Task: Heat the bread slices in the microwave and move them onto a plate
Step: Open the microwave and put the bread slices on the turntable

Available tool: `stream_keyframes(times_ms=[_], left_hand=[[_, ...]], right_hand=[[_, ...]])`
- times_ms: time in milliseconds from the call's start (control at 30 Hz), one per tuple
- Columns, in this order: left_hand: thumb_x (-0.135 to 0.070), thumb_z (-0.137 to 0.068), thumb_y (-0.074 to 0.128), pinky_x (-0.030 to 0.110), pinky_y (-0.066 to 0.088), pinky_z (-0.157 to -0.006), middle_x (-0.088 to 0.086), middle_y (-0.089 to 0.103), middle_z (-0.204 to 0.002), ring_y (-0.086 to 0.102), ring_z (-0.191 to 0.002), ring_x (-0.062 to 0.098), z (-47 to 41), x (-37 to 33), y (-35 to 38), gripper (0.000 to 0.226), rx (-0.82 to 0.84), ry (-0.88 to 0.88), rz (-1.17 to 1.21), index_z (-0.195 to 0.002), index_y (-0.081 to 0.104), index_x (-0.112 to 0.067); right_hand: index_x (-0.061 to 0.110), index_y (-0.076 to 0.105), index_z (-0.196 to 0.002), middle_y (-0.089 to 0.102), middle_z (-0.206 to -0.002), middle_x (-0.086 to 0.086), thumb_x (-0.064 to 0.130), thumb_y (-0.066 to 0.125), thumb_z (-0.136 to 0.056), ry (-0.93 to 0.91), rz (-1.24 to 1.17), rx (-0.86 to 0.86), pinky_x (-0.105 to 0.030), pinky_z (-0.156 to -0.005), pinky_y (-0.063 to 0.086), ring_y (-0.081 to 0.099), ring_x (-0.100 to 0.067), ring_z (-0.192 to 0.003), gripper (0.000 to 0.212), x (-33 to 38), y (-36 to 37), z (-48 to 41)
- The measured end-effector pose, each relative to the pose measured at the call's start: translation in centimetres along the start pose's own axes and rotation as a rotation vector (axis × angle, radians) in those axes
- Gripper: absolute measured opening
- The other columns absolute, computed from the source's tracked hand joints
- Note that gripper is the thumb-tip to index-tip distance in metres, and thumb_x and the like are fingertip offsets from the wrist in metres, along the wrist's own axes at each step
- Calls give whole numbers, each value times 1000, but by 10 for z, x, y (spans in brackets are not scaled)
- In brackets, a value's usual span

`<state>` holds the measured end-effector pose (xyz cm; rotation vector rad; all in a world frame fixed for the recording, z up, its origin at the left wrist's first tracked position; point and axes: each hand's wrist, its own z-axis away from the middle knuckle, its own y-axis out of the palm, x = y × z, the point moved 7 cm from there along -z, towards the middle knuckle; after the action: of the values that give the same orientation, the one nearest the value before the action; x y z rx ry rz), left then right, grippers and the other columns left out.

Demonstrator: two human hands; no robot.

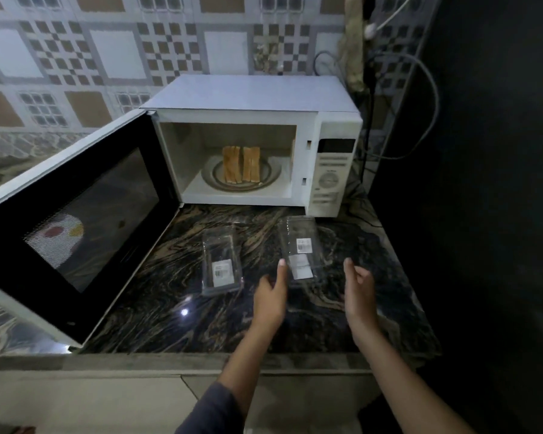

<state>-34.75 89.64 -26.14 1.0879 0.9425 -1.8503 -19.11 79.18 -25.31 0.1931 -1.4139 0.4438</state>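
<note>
Two toasted bread slices (241,164) lie side by side on the round turntable plate (271,175) inside a white microwave (251,95). Its door (76,220) is swung wide open to the left. On the dark marble counter in front lie two clear plastic trays with white labels: one (221,261) at the left and one (300,245) at the right. My left hand (270,296) and my right hand (359,292) hover over the counter on either side of the right tray's near end. The fingers are relaxed and hold nothing.
The marble counter (182,296) ends at a front edge near my forearms. A dark wall (483,183) stands close on the right. Cables (420,89) and a plug hang behind the microwave. The open door takes up the counter's left side.
</note>
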Motion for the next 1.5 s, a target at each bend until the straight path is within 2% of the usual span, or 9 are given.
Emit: stream_keyframes(times_ms=[67,200,333,533,933,1067,1267,1400,1500], left_hand=[[-85,-64,44,41,47,-94,12,63,-113,60,-104,29,-14,6,12,98,42,-129,126,-119,55,-5],[-31,-90,58,26,52,-57,10,56,-74,59,-63,18,-24,7,22,31,44,-183,324,-89,56,0],[-3,-91,52,15,51,-44,16,56,-68,59,-40,7,-28,15,21,9,52,-206,351,-88,55,5],[4,-88,55,18,53,-47,18,57,-66,61,-49,17,-28,20,16,18,42,-201,286,-69,55,2],[6,-85,58,26,54,-55,17,60,-63,59,-53,20,-25,23,12,4,2,-219,197,-82,59,7],[-1,-88,57,34,57,-66,17,65,-68,65,-65,28,-22,17,10,16,-7,-157,90,-72,60,-4],[-22,-92,54,29,46,-83,11,63,-106,59,-99,24,8,-28,-26,27,-208,278,-266,-111,58,-4],[-19,-90,55,29,36,-101,10,46,-130,43,-122,22,9,-42,-73,41,-413,451,-231,-128,47,-6],[-25,-86,62,34,22,-113,13,25,-149,21,-139,25,-8,-41,-99,67,-480,420,-276,-141,29,-8]], right_hand=[[9,54,-107,60,-101,-9,60,50,-83,175,91,187,-38,-84,48,57,-24,-95,56,-1,12,-17],[3,55,-104,58,-85,-8,31,52,-93,354,28,399,-32,-76,50,61,-27,-83,30,-8,30,-16],[5,54,-75,59,-69,-9,6,55,-90,362,62,380,-17,-53,47,56,-15,-61,16,-24,30,-20],[4,58,-63,59,-62,-10,-5,57,-84,352,162,331,-21,-58,46,54,-15,-56,22,-27,25,-20],[6,60,-49,62,-49,-6,-5,55,-72,287,392,304,-24,-63,49,60,-18,-54,26,-17,24,-21],[1,61,-58,64,-60,-13,-8,58,-76,303,400,351,-31,-73,57,64,-20,-59,20,-17,27,-26],[11,56,-66,60,-68,-6,30,58,-88,15,684,353,-24,-53,37,58,-23,-69,29,9,27,-24],[9,43,-129,51,-130,-12,39,60,-87,-140,545,275,-30,-87,43,51,-28,-116,54,36,38,-21],[14,21,-146,28,-151,-10,42,63,-84,-187,509,343,-37,-107,31,35,-28,-134,80,42,61,-9]])
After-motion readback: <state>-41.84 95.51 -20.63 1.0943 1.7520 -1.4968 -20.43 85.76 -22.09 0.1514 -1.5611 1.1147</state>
